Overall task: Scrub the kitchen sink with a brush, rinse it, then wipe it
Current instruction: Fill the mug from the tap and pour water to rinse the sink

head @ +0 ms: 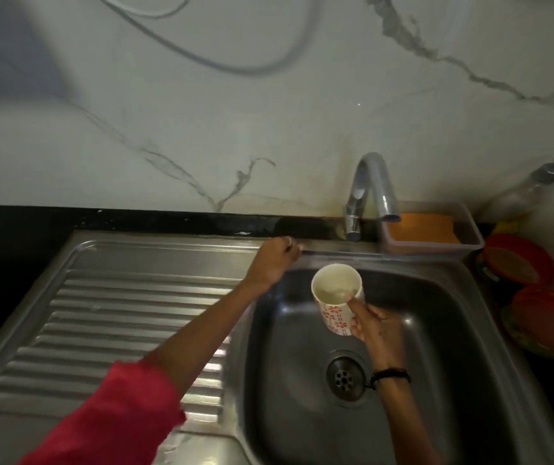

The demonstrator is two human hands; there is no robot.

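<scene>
Two hands: both are over the steel sink, one at its back rim, one above the basin.
Left hand: the left hand is reached out to the back edge of the sink, where the drainboard meets the basin. Its fingers are curled under in a loose fist with a ring showing on one; whether they have hold of anything I cannot tell, since the knuckles hide what is under them. A red sleeve covers the upper part of that arm.
Right hand: the right hand holds a cup above the basin, thumb laid along the near side and the fingers wrapped round the far side. A dark band sits on that wrist.
Cup: white with a red flower pattern, tilted with its mouth towards the viewer, a little cloudy water in the bottom. It hangs clear of the basin floor, below and left of the tap spout.
Sink: a basin with a round drain near the middle, and a ribbed drainboard to its left.
Tap: a curved chrome tap stands at the back rim, spout turned to the right.
Tray: a plastic tray beside the tap holds an orange sponge.
Right counter: red plates lie stacked by the sink, and a clear bottle stands in the corner.
Wall: white marble with grey veins; a grey hose loops across it.
</scene>
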